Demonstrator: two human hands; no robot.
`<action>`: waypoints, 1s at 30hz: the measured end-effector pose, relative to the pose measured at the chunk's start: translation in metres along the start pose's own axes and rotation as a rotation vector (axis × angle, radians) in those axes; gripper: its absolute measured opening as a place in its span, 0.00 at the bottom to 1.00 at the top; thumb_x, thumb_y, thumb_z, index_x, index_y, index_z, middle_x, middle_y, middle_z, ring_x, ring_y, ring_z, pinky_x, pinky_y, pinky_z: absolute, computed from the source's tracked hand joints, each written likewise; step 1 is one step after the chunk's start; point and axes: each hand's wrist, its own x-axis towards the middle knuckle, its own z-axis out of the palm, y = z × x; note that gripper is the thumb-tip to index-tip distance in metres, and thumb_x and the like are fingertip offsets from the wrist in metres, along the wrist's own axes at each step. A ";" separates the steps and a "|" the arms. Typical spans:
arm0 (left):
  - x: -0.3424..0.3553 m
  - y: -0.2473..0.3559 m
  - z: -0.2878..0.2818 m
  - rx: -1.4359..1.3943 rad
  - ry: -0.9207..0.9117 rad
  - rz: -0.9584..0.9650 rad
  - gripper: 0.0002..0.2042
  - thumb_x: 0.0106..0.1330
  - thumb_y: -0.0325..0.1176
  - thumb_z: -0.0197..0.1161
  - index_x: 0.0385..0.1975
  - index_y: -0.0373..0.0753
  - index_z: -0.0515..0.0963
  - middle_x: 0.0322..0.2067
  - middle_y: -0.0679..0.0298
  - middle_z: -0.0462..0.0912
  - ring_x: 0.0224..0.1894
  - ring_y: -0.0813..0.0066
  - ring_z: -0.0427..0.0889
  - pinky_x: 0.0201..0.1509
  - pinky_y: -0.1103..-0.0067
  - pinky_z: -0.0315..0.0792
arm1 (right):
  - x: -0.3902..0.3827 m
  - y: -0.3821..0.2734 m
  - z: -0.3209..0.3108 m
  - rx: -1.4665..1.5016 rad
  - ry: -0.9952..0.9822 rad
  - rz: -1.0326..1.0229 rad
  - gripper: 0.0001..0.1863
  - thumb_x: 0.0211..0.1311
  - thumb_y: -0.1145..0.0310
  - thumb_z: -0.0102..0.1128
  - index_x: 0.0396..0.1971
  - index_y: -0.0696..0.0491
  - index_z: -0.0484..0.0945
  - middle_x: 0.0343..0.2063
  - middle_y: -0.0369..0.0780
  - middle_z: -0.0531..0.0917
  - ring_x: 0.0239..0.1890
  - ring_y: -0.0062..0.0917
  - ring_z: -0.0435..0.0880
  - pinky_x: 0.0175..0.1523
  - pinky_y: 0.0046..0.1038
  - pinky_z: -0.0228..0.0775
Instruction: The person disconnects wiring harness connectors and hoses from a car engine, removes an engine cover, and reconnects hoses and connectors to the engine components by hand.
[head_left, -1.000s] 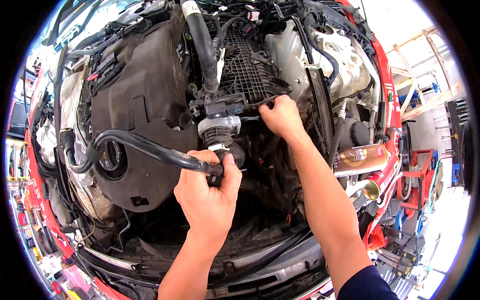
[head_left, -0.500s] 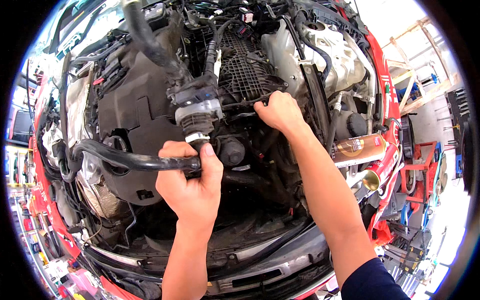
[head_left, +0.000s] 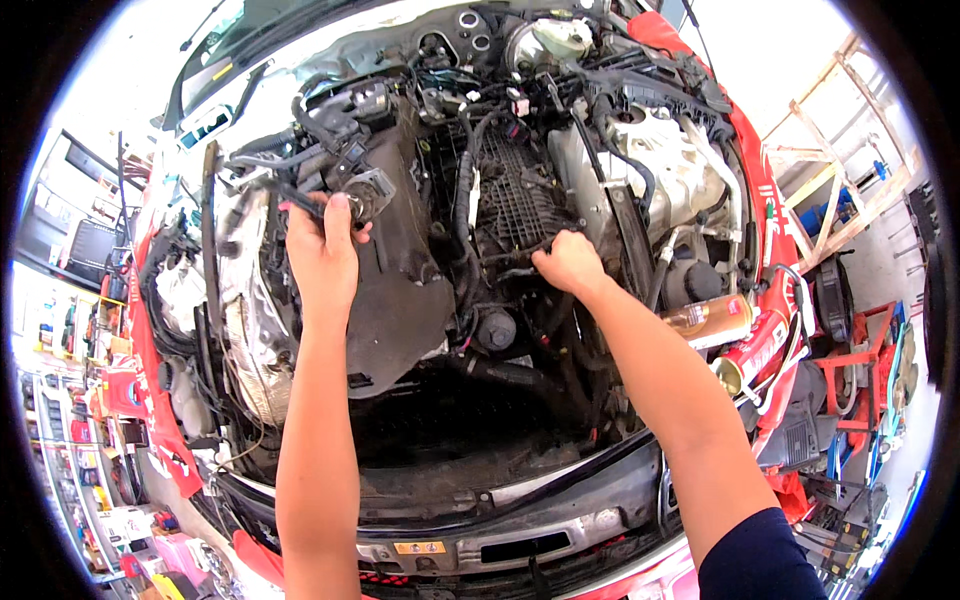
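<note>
My left hand point(head_left: 325, 245) is closed round a black air hose point(head_left: 305, 202), raised over the far left part of the engine bay. A grey, ring-shaped fitting point(head_left: 374, 190) shows at the hose's end, beside my fingers. Below it lies a dark engine cover point(head_left: 400, 320). My right hand point(head_left: 568, 262) is curled at the near right corner of the black ribbed intake manifold point(head_left: 505, 195), gripping its edge. Its fingertips are hidden underneath.
A black round cap point(head_left: 496, 328) sits below the manifold. At right, a brown spray can point(head_left: 710, 320) and a red can point(head_left: 755, 350) lie by the red fender cover point(head_left: 760, 150). The front crossmember point(head_left: 600, 515) runs along the near side. Shelves stand at left.
My left hand has carried the hose up, away and to the left, off the middle of the engine. My right hand keeps its place at the manifold. The view has shifted, showing more of the far side.
</note>
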 end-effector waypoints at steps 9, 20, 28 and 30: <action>0.020 -0.011 -0.021 0.100 -0.066 -0.382 0.10 0.69 0.36 0.58 0.36 0.34 0.73 0.21 0.67 0.75 0.20 0.80 0.76 0.25 0.83 0.72 | -0.004 -0.011 -0.011 -0.010 -0.081 0.011 0.21 0.52 0.55 0.60 0.27 0.63 0.82 0.30 0.52 0.84 0.38 0.46 0.84 0.46 0.42 0.77; -0.118 0.008 0.109 0.649 -0.380 0.372 0.25 0.50 0.27 0.62 0.50 0.29 0.68 0.49 0.47 0.71 0.56 0.52 0.68 0.62 0.61 0.59 | 0.001 -0.006 -0.010 -0.033 -0.036 0.000 0.22 0.51 0.54 0.61 0.24 0.63 0.82 0.28 0.53 0.84 0.36 0.45 0.85 0.44 0.40 0.78; -0.131 -0.066 0.155 0.845 -0.508 0.203 0.24 0.51 0.36 0.72 0.45 0.35 0.69 0.39 0.59 0.75 0.47 0.61 0.73 0.59 0.65 0.61 | 0.003 -0.009 -0.012 0.000 -0.107 0.016 0.22 0.49 0.55 0.61 0.23 0.64 0.80 0.27 0.54 0.83 0.33 0.46 0.85 0.40 0.40 0.78; -0.132 -0.068 0.158 0.818 -0.507 0.171 0.23 0.52 0.37 0.72 0.43 0.36 0.70 0.38 0.60 0.75 0.46 0.62 0.73 0.59 0.65 0.61 | 0.005 -0.008 -0.010 -0.006 -0.110 0.044 0.22 0.49 0.55 0.61 0.22 0.64 0.80 0.26 0.54 0.83 0.32 0.46 0.85 0.41 0.40 0.78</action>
